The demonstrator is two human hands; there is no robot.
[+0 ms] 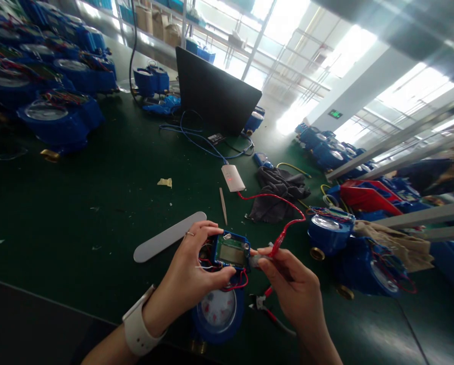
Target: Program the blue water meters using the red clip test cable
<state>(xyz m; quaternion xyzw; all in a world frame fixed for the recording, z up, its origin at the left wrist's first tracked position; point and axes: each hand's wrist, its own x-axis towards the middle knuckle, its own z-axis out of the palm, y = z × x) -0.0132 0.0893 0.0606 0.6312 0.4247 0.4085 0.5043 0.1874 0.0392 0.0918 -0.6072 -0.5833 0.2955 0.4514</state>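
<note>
My left hand (187, 266) is closed around a blue-framed circuit board (232, 252) with a small grey display, thumb and fingers on opposite edges. Below the board is the round dial of a blue water meter (216, 310); thin red and white wires show beside the board. In my right hand (299, 286) a small grey connector (255, 260) is pinched against the board's right side. From that hand a red cable (288, 226) runs to a white box (233, 177) with a red light. Red-handled cutting pliers (260, 303) lie beneath my right hand.
A grey flat bar (169, 237), a thin wooden stick (223, 206) and a dark cloth (276, 192) lie on the green table. Behind stands a black laptop screen (215, 91). Blue meters crowd the left (60, 119) and right (329, 230). Another person (432, 172) is at far right.
</note>
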